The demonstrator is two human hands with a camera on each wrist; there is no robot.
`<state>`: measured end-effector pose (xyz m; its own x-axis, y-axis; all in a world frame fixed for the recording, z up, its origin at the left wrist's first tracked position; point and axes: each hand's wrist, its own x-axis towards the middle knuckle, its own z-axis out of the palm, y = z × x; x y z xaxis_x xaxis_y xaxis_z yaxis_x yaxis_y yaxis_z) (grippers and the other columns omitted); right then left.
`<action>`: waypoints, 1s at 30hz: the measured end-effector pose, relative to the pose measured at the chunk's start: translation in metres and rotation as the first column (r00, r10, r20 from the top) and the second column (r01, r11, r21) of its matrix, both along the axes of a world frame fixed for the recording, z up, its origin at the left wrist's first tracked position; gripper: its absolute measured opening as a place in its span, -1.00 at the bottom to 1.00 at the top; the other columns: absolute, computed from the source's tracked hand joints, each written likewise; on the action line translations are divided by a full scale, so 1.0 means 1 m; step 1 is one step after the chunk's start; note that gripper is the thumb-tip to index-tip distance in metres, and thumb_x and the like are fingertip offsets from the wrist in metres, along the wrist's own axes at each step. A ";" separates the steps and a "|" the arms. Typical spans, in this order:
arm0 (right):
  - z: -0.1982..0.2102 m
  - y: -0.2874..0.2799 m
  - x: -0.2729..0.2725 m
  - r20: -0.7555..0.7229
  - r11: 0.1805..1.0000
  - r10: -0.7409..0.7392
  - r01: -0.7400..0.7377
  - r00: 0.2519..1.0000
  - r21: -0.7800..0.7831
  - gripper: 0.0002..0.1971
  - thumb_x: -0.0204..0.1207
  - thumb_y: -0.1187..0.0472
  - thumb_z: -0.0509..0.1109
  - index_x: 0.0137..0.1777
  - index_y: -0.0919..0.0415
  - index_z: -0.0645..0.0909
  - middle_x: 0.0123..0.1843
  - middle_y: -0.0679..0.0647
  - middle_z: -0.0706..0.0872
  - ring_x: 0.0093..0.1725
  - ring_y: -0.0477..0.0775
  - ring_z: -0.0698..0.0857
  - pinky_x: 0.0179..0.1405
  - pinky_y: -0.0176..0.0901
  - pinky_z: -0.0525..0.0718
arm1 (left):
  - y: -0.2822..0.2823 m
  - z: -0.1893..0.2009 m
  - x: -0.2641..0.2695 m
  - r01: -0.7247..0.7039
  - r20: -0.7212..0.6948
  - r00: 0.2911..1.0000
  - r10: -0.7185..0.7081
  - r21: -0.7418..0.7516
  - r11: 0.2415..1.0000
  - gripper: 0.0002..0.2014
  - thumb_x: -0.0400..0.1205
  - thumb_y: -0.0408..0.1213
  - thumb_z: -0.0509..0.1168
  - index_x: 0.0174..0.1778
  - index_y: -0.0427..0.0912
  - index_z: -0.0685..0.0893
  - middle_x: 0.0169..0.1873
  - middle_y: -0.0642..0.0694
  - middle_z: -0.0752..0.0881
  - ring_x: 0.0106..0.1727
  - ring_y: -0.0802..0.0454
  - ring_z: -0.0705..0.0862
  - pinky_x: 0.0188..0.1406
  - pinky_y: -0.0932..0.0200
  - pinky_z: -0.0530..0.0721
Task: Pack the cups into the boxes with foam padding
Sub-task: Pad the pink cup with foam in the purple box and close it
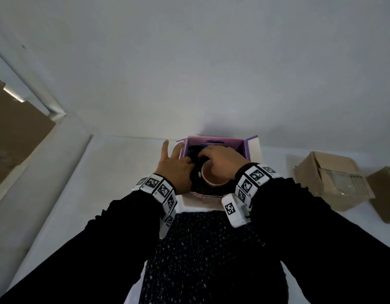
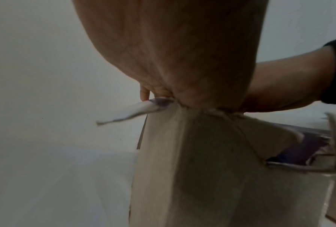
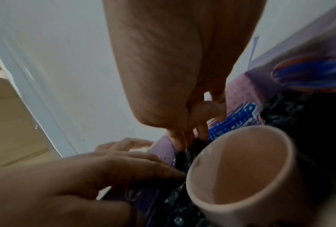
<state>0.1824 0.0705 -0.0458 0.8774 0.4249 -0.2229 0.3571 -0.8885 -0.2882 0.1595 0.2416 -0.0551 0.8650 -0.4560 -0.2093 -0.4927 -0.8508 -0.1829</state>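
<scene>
An open purple box (image 1: pixel 216 142) stands on the white table, lined with black foam padding (image 1: pixel 195 150). A pink cup (image 1: pixel 213 175) stands upright inside it, mouth up, near the front wall. My right hand (image 1: pixel 222 156) reaches over the cup, and its fingertips (image 3: pixel 182 142) poke down into the foam (image 3: pixel 309 122) between the cup (image 3: pixel 241 169) and the far left corner. My left hand (image 1: pixel 174 165) lies over the box's left wall with its fingers fairly straight (image 3: pixel 124 162), touching the foam. In the left wrist view the palm (image 2: pixel 173 53) rests on the wall's top edge (image 2: pixel 212 176).
A large sheet of black speckled foam (image 1: pixel 203 249) lies on the table between me and the box. Two brown cardboard boxes (image 1: pixel 332 178) (image 1: pixel 385 194) sit at the right. A white wall rises just behind the purple box, and a brown door (image 1: pixel 14 132) is at the far left.
</scene>
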 end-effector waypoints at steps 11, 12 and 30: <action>-0.013 -0.005 0.009 0.186 0.948 -0.087 0.139 0.979 -0.286 -0.72 0.51 0.04 0.24 0.17 0.02 0.62 0.22 0.04 0.70 0.32 0.18 0.55 0.34 0.19 0.35 | 0.012 -0.010 -0.005 0.133 0.234 0.969 -0.082 -0.211 0.968 -0.65 0.58 0.06 0.09 0.01 0.15 0.79 0.01 0.21 0.73 0.47 -0.10 0.40 0.49 -0.40 -0.06; -0.011 -0.010 0.007 0.209 0.933 -0.095 0.160 0.973 -0.323 -0.77 0.52 0.06 0.21 0.09 0.03 0.64 0.13 0.02 0.73 0.26 0.15 0.60 0.37 0.17 0.31 | 0.016 -0.015 -0.006 0.220 0.318 0.940 -0.126 -0.279 0.935 -0.64 0.61 0.10 0.11 -0.12 0.10 0.80 -0.12 0.20 0.75 0.34 -0.03 0.53 0.48 -0.34 0.08; -0.014 -0.049 -0.054 0.374 0.956 -0.001 0.111 0.928 -0.273 -0.68 0.67 -0.07 0.04 0.12 0.09 0.52 -0.05 0.04 0.78 0.19 0.16 0.64 0.61 0.29 -0.13 | -0.006 -0.034 -0.036 0.329 0.188 0.934 -0.303 -0.127 0.936 -0.72 0.46 0.06 0.24 -0.29 0.02 0.79 -0.29 0.04 0.67 -0.19 -0.05 0.63 -0.09 0.04 0.57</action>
<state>0.1284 0.0212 -0.0598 0.9404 0.3397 0.0141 0.3356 -0.9342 0.1206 0.1235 0.2357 -0.0890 0.6868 -0.7266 0.0162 -0.7152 -0.6797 -0.1626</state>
